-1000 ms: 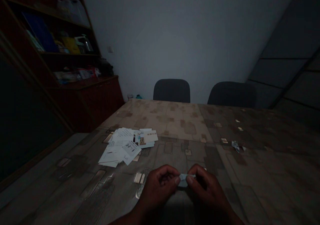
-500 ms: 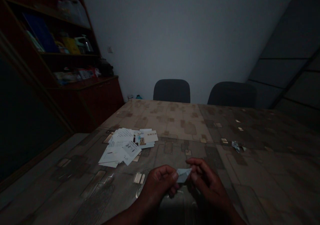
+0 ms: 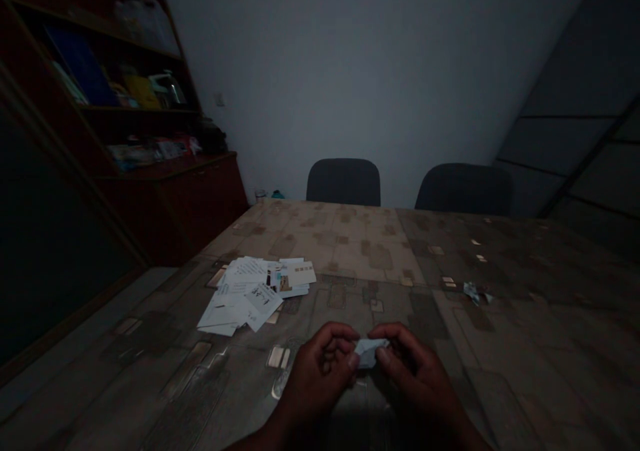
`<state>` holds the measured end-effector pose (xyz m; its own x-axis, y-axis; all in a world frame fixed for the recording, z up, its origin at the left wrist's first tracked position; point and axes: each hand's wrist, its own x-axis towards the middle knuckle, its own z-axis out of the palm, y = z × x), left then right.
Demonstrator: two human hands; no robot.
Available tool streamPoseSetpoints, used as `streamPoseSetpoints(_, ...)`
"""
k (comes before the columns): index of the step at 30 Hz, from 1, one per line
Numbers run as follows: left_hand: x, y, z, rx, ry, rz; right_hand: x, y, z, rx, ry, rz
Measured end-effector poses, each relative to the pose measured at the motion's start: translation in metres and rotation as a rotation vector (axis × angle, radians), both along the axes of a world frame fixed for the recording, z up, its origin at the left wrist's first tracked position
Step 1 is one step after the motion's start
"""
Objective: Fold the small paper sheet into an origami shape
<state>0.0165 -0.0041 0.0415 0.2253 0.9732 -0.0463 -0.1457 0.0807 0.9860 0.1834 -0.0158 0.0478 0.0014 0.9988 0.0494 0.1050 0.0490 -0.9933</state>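
A small folded piece of pale paper (image 3: 368, 352) is held between my two hands, just above the near part of the table. My left hand (image 3: 327, 364) pinches its left end between thumb and fingers. At the right end, my right hand (image 3: 411, 361) grips it with the thumb on the near face and the index finger along the top. To the left lies a loose, overlapping pile of printed paper sheets (image 3: 245, 294). A small folded paper piece (image 3: 475, 294) rests on the table to the right.
A patterned cover lies over the table (image 3: 360, 244). Two dark chairs (image 3: 343, 183) stand at its far edge, before a pale wall. On the left rises a reddish-brown cabinet (image 3: 200, 197) with filled shelves. The room is dim.
My right hand has closed onto the right end of the paper, its thumb now pressing the near face. The left index finger has risen toward the top edge. The pile has not moved.
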Motion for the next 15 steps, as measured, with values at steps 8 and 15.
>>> streamPoseSetpoints(8, -0.0003, -0.0043, 0.0026, 0.094, 0.101, 0.026, -0.0022, 0.0011, -0.0041, -0.042, 0.102, 0.010)
streamPoseSetpoints(15, 0.0001, -0.0066, -0.0020, 0.083, 0.093, 0.022, -0.0030, 0.0007, -0.0073, -0.035, 0.134, 0.032)
